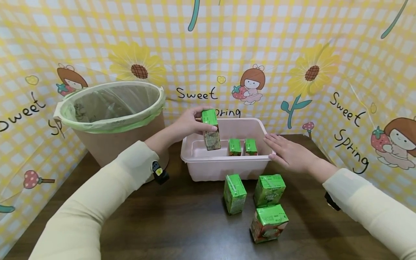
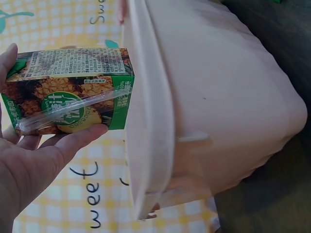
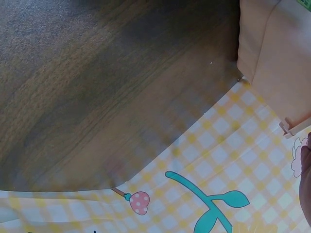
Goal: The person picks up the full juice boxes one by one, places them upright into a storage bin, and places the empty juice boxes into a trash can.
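My left hand grips a juice box over the left part of a pale pink plastic bin. In the left wrist view the juice box shows pineapple pictures, a green end and a clear-wrapped straw along its side. Two green-topped juice boxes, a left one and a right one, stand inside the bin. With fingers extended, my right hand rests at the bin's right rim. Only a dark sliver of that hand shows at the edge of the right wrist view.
On the dark wooden table, three more juice boxes stand before the bin: one at left, one behind and one nearest me. A lined trash can stands left of the bin. Yellow checked cloth hangs behind.
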`<state>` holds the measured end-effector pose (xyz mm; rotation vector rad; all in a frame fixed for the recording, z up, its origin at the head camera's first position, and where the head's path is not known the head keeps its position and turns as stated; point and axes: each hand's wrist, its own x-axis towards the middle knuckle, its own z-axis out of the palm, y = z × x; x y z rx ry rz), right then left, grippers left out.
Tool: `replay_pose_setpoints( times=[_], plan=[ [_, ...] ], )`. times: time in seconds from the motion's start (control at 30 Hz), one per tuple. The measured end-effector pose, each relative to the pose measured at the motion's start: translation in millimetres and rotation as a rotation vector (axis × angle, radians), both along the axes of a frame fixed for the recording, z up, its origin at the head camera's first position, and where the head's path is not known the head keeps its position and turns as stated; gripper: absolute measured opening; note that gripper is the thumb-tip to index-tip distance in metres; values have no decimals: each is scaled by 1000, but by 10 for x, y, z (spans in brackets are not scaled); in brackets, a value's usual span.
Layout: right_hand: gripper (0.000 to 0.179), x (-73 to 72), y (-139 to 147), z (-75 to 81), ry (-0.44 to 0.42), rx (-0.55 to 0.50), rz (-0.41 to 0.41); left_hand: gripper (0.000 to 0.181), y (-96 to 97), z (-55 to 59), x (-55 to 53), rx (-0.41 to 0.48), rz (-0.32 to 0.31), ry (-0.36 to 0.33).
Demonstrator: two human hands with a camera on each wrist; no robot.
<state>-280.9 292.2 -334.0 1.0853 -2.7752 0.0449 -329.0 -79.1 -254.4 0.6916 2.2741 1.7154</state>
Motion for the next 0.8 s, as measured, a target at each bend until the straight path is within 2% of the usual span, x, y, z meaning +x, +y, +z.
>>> replay_pose_setpoints(
  times=[0.33,0.5,0.63,0.8],
  plan=[
    [60,4,-7,-3,3,-16,14,71,51,-225,-213,-16,-11,-20],
    [61,8,-8,-2,-18,-3,-4,73,74,-297,-286,-71,6,-23],
    [62,7,-14,6,-12,-1,1,74,82,-344,-338,-103,-3,-14],
    [62,2,-9,3,-9,2,3,74,98,-395,-375,-184,-26,-18]
  ],
)
